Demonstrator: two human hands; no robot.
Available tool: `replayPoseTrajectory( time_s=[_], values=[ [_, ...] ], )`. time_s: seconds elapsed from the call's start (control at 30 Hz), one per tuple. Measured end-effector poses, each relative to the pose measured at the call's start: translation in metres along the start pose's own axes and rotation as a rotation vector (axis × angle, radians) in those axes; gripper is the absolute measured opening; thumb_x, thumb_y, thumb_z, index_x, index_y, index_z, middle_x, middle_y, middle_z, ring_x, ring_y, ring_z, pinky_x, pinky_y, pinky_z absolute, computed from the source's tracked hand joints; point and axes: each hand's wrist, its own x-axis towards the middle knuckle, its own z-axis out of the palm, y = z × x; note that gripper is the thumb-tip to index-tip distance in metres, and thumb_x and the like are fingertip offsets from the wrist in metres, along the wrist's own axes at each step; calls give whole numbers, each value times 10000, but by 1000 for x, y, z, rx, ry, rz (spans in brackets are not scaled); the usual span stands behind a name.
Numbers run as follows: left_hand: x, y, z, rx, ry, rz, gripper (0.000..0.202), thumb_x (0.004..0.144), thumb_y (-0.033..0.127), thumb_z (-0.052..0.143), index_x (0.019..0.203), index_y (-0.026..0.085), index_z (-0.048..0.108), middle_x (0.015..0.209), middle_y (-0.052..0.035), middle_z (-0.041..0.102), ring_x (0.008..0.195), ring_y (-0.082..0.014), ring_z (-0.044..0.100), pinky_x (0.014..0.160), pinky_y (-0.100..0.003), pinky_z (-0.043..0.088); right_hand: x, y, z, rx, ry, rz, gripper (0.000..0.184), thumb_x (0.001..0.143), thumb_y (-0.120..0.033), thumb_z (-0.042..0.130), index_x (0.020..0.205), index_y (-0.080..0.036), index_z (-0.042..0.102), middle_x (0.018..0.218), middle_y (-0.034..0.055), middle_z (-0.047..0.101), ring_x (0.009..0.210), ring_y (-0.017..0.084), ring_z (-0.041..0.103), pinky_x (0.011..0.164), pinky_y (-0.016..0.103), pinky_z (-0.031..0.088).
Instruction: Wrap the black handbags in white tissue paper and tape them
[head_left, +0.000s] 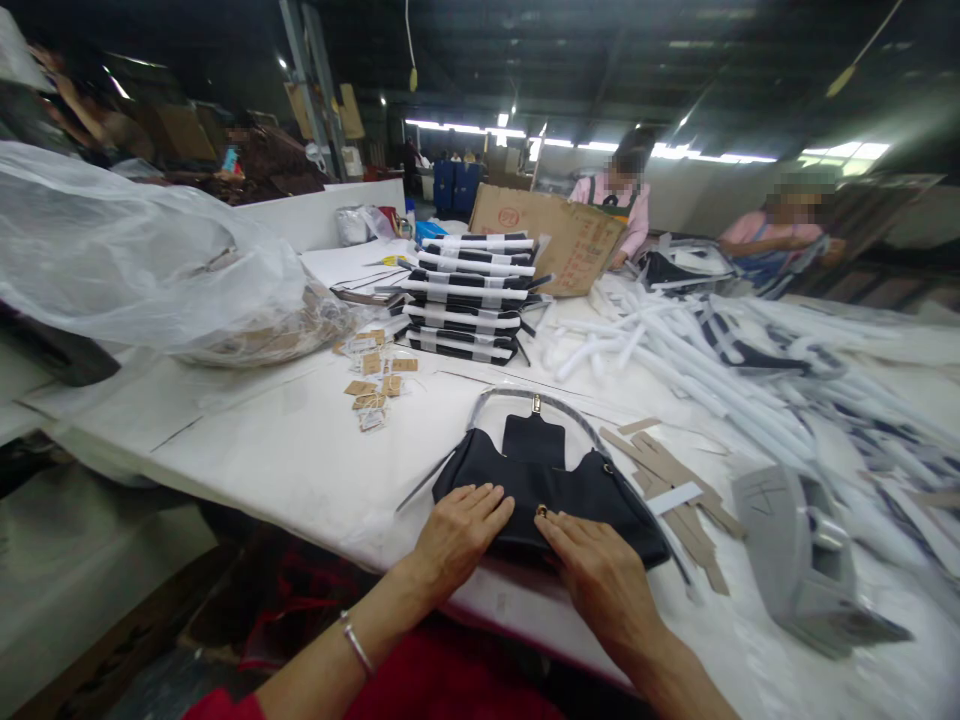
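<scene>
A black handbag (555, 480) lies flat on the white table (300, 450) near its front edge, its flap up and its wrapped handle arching behind. My left hand (457, 530) rests flat on the bag's left part, fingers stretched out. My right hand (592, 570) lies on the bag's front, its fingertips close to a small gold clasp (541, 511); the fingers are extended.
Brown cardboard strips (667, 470) lie right of the bag, and a grey tape dispenser (802, 560) further right. Small tags (375, 385) are scattered at centre left. A stack of wrapped black bags (469, 295), a cardboard box (570, 240), white paper rolls (712, 350), a plastic bag (150, 260) and two people stand beyond.
</scene>
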Motion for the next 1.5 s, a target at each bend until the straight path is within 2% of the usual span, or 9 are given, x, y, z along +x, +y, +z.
replayPoseTrajectory(
  time_s=[0.13,0.3,0.5,0.67,0.8,0.9,1.03,1.2,1.5],
  values=[
    [13,-7,-25,-27,-135,4,378,914,102,521,1274,204,576,1263,-96,666,1122,-237,653,911,-372,536,11,20,-27,22,-226,-7,550,727,-123,731,1253,-250,633,1198,73,715,1038,265,684,881,382,508],
    [42,4,-54,-40,-292,19,504,792,280,752,1258,204,575,1223,-122,673,1050,-299,675,839,-393,550,6,39,-25,74,-243,-1,617,711,-113,741,1298,-262,619,1271,73,679,1149,275,646,982,411,498],
    [46,43,-17,98,-237,35,378,913,101,523,1286,148,558,1150,-153,700,1043,-266,684,826,-361,558,-23,28,16,-47,-3,8,512,821,15,498,1241,-223,667,1212,73,709,1097,239,678,937,382,536],
    [21,46,22,209,-81,42,466,929,69,439,1392,108,476,1336,-179,607,1192,-272,618,1000,-398,504,-35,21,32,-91,148,33,515,869,19,411,1278,-192,643,1264,72,682,1170,247,635,1015,413,488],
    [12,39,32,263,32,57,467,923,33,355,1373,46,481,1350,-179,597,1237,-236,586,1041,-361,472,-33,20,28,-49,85,37,491,875,-20,457,1306,-193,619,1306,75,656,1196,257,616,1031,425,481],
    [10,35,27,268,83,72,428,937,64,347,1317,66,543,1342,-160,608,1253,-226,571,1077,-372,439,-33,20,23,42,21,53,464,899,-199,580,1362,-175,565,1384,98,593,1276,298,550,1077,493,442],
    [6,37,16,239,3,-56,441,958,296,503,1377,157,513,1406,-156,554,1315,-296,507,1142,-524,344,-31,21,16,216,-4,172,371,946,-332,553,1283,-196,626,1311,87,651,1249,280,577,1094,516,421],
    [1,41,18,218,-98,-126,746,851,564,634,1472,224,401,1521,-140,419,1402,-366,376,1126,-604,323,8,19,-2,426,-29,451,220,932,-300,573,1092,-244,712,1099,36,747,1014,202,697,938,334,532],
    [0,38,28,190,-133,-136,782,863,603,590,1488,184,379,1528,-156,397,1417,-372,346,1134,-616,299,76,-8,-23,-34,-471,377,191,909,-244,554,946,-145,713,984,162,736,928,314,707,759,377,521]
  ],
)
